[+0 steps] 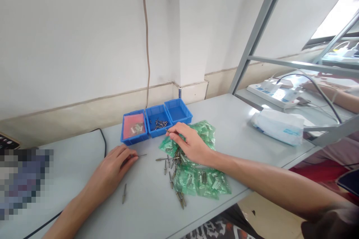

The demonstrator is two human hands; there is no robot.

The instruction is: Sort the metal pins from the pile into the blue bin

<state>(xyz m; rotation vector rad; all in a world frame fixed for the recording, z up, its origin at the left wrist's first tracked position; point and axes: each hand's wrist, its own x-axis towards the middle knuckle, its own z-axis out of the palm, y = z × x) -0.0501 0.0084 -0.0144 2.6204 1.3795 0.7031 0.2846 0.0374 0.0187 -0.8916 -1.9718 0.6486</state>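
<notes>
My left hand (113, 166) rests low over the table, thumb and fingertips pinching a blind rivet (142, 155) whose thin stem points right. My right hand (189, 143) is raised over the green bags, just in front of the middle blue bin (153, 133). Its fingertips are closed on a small metal piece, seemingly another blind rivet (167, 131), mostly hidden. Several rivets lie in the middle bin. Loose rivets (171, 181) are scattered between my hands and beside the green plastic bags (206, 183) of metal parts. A single rivet (123, 194) lies below my left hand.
The left blue bin (134, 141) holds a pink sheet and a clear packet. The right blue bin (179, 119) stands beside it. A white plastic package (277, 125) lies near a metal frame (256, 30). Beyond are a power strip (272, 95) and another person's arm (342, 97).
</notes>
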